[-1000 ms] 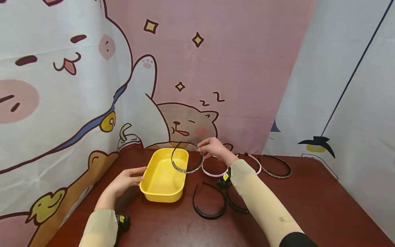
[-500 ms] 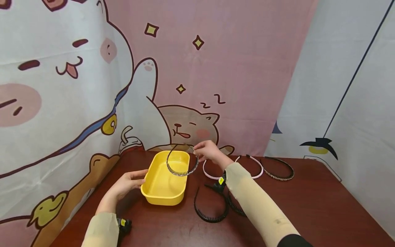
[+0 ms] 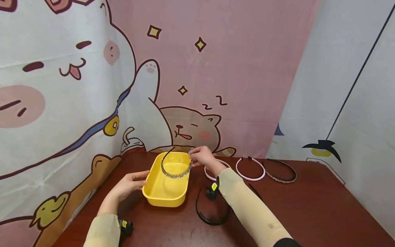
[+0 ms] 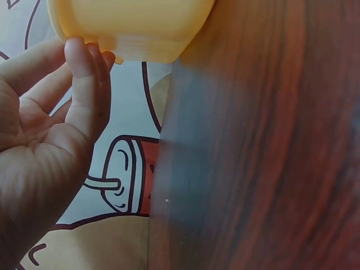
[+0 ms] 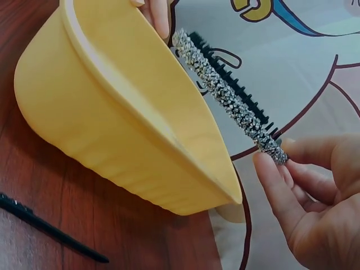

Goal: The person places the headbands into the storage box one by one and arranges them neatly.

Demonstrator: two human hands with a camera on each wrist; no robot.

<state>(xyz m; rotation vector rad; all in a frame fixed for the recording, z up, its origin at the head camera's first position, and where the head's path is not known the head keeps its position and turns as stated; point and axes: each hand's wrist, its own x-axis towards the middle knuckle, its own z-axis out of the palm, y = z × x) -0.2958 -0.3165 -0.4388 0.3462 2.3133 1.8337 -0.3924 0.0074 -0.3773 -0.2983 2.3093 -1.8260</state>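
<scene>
A yellow plastic tub (image 3: 164, 202) stands on the table. At its left rim, my left hand (image 3: 127, 188) pinches the edge, fingertips at the rim in the left wrist view too, where the tub's wall (image 4: 135, 34) shows. My right hand (image 3: 204, 159) pinches a headband (image 3: 174, 176) near one side, between thumb and fingers. Silver glitter covers this headband (image 5: 225, 95), and black comb teeth line its inner side. It hangs tilted over the far part of the tub, overlapping the opening in the head view.
Right of the tub lie a black toothed headband (image 3: 213, 222), a pink headband (image 3: 251, 178) and a dark beaded headband (image 3: 281, 180). Another pale headband (image 3: 208, 175) sits partly behind my right wrist, and a black one (image 3: 255, 192) behind the sleeve. A cartoon-print cloth (image 3: 240, 68) backs the table.
My right hand has carried the glittery headband left and slightly down, from the tub's right edge to above its opening. The left hand keeps its place at the rim.
</scene>
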